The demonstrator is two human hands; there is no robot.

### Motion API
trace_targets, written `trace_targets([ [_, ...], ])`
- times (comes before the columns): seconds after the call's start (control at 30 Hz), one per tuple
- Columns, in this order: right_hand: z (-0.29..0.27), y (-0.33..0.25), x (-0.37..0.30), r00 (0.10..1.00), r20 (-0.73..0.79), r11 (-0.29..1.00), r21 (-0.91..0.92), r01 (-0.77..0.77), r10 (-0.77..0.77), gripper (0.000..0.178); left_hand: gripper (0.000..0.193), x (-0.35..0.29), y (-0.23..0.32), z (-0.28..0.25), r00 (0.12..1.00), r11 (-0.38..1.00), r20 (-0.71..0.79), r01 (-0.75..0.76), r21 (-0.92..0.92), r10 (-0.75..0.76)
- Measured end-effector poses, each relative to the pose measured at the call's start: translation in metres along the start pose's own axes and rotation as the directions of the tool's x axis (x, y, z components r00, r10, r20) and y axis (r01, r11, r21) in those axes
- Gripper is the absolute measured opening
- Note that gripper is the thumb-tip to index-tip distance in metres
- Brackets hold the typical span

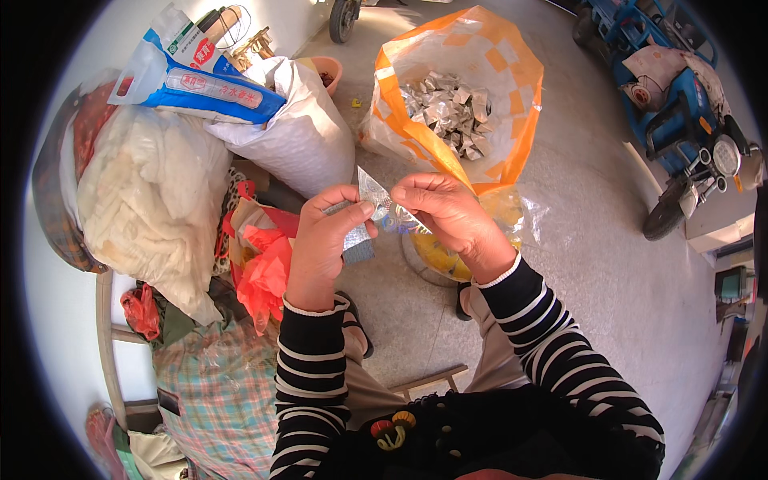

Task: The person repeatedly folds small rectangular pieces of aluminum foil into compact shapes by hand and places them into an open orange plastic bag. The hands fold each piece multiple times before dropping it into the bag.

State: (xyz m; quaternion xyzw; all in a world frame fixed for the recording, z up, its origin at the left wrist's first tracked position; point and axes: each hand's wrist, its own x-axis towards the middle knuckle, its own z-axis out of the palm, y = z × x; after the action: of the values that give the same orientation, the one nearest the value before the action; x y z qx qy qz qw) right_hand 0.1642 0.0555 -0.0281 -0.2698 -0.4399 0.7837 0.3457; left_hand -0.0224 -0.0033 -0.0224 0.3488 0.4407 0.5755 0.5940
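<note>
Left hand and right hand: we are pinching a shiny foil piece between the two, near the orange-edged bag where silvery folded pieces are lying heaped. Our left is also holding a silvery sheet.

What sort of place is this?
Probably a home garage or storage room, though I can't be certain: a blue motor vehicle with a round headlight stands on the hard grey floor, opposite a bulging white sack.
</note>
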Motion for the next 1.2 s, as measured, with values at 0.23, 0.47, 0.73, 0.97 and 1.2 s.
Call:
trace_targets([
  [0.23,-0.003,0.0,0.001,0.993,0.102,0.99,0.12,-0.071,0.059,0.014,0.012,0.001,-0.003,-0.002,0.996,0.999,0.087,-0.011,-0.03,0.014],
  [0.47,0.003,-0.013,-0.008,0.97,0.185,0.965,-0.178,0.193,-0.16,0.01,0.014,0.0,0.001,0.001,0.999,0.999,0.052,0.017,-0.033,-0.015],
  [0.73,0.006,-0.005,-0.013,0.928,0.362,0.977,0.153,-0.149,0.085,0.014,0.024,-0.008,0.001,-0.005,0.937,0.937,0.34,0.044,-0.346,0.081],
  [0.97,0.012,0.011,-0.013,0.907,0.41,0.948,0.239,-0.209,0.096,0.012,0.026,-0.009,-0.002,-0.02,0.853,0.968,0.498,-0.033,-0.248,0.157],
  [1.2,-0.004,0.008,-0.011,0.95,0.31,0.882,0.458,-0.114,-0.038,0.04,0.016,0.001,-0.004,-0.026,0.903,0.867,0.374,0.003,-0.499,0.212],
])
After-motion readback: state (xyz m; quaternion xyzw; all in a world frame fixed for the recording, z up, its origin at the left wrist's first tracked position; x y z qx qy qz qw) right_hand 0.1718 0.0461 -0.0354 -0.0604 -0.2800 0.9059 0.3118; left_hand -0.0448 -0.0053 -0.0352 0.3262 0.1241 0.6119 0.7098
